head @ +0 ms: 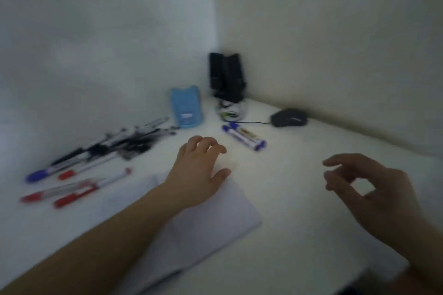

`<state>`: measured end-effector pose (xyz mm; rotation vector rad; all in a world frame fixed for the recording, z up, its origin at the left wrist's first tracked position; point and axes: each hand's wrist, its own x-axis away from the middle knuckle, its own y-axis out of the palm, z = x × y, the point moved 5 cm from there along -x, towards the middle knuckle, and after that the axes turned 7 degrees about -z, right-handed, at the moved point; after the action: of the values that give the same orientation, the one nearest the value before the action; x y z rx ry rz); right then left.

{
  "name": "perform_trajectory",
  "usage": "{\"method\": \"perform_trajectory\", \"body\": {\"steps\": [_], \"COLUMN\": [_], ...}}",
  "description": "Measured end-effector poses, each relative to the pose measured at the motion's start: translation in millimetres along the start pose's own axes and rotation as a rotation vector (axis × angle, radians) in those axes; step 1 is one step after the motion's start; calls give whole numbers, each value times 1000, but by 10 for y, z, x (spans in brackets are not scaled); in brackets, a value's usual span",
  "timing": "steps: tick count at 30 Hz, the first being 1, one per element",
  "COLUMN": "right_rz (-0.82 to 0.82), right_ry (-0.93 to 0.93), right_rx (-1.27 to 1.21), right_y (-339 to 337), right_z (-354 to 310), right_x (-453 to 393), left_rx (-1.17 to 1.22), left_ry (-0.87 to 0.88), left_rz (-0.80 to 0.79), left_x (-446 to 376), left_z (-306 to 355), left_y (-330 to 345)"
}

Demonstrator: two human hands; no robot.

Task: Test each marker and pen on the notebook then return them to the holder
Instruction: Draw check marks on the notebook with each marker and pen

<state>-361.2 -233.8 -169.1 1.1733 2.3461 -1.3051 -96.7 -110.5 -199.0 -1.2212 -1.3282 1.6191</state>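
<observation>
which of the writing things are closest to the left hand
The two blue-capped markers lying side by side just beyond the left hand; the pens lie farther off to its left.

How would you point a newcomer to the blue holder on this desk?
Start at the wall corner, where a black object stands on the white desk. Just left of it, against the wall, is the blue holder. It is the one wide, light-blue block there, unlike the thin pens spread out to its left.

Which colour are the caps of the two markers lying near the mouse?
Blue caps on both markers, in the head view.
</observation>
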Motion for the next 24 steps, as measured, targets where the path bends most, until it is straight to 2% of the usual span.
{"method": "perform_trajectory", "body": {"steps": [6, 9, 12, 15, 17, 24], "right_rz": [-454, -592, -667, -647, -595, -449], "right_ry": [-223, -301, -345, -364, -388, -375], "right_rx": [-44, -18, -4, -66, -122, -251], "right_y": [1506, 2170, 2657, 2920, 2974, 2833], "right_z": [-780, -1094, -1362, -1539, -1593, -1635], "right_x": [-853, -1129, -1293, -1348, -1339, -1322], "left_rx": [-13, 24, 80, 177, 157, 173], "left_ry": [-579, -849, -1072, -1160, -1189, -1315], "left_rz": [140, 262, 171, 115, 118, 159], "left_x": [872, 1237, 1391, 1490, 1549, 1665], "left_z": [-1555, -2193, -2588, -2765, -2821, -2943], "left_y": [-291, -408, -350, -232, -188, -178]}}
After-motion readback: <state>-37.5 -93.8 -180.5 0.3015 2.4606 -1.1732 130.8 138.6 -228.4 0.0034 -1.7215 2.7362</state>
